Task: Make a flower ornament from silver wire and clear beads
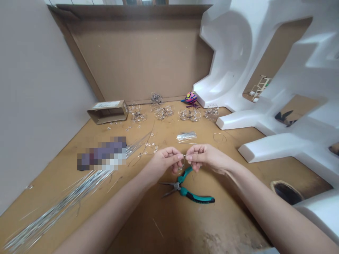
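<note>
My left hand [169, 159] and my right hand [198, 157] pinch a thin metal wire [184, 155] between thumbs and fingertips, close together over the table. The wire seems to curve down below the fingers, where a small clear bead shows; its full shape is partly hidden. Just beneath my hands lie needle-nose pliers [177, 186] with teal and black handles, their jaws apart. One handle is partly covered by my right hand. Beside my left hand rest several clear beads [150, 145] on a bent wire.
A long bundle of straight wires [66, 201] runs along the left. Short cut wires [186, 136] lie ahead. Farther back are several coiled wire pieces [164, 112], an open cardboard box [108, 112] and a colourful ball of yarn [191, 98]. White moulded foam [254, 151] borders the right.
</note>
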Motion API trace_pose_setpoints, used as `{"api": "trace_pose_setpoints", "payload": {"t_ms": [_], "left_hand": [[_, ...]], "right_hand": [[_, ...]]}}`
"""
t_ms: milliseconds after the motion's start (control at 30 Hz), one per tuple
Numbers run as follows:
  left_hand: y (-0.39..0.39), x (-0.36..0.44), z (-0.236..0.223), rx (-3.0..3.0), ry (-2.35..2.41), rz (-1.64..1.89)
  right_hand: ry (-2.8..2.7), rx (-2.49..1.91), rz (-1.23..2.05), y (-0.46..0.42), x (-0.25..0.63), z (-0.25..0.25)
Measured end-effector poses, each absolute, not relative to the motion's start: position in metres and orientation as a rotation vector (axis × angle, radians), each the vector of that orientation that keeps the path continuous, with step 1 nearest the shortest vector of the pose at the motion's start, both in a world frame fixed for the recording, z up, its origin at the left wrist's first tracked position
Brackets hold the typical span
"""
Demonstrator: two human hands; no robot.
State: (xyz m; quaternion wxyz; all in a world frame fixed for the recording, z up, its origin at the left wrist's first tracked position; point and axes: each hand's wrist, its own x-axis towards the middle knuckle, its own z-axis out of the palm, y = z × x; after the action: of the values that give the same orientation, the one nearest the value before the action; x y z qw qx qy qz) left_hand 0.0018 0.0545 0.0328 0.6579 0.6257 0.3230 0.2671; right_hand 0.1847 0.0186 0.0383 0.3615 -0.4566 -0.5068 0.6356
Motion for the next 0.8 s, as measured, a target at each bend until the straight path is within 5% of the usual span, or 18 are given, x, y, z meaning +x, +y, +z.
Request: {"api": "trace_pose_setpoints", "payload": {"t_ms": [800], "left_hand": [[0.0574, -0.0047, 0.0342, 1.418, 0.677, 0.463]], "right_hand": [[-1.467, -1.167, 1.518, 0.0190, 0.1885, 0.0396]]}}
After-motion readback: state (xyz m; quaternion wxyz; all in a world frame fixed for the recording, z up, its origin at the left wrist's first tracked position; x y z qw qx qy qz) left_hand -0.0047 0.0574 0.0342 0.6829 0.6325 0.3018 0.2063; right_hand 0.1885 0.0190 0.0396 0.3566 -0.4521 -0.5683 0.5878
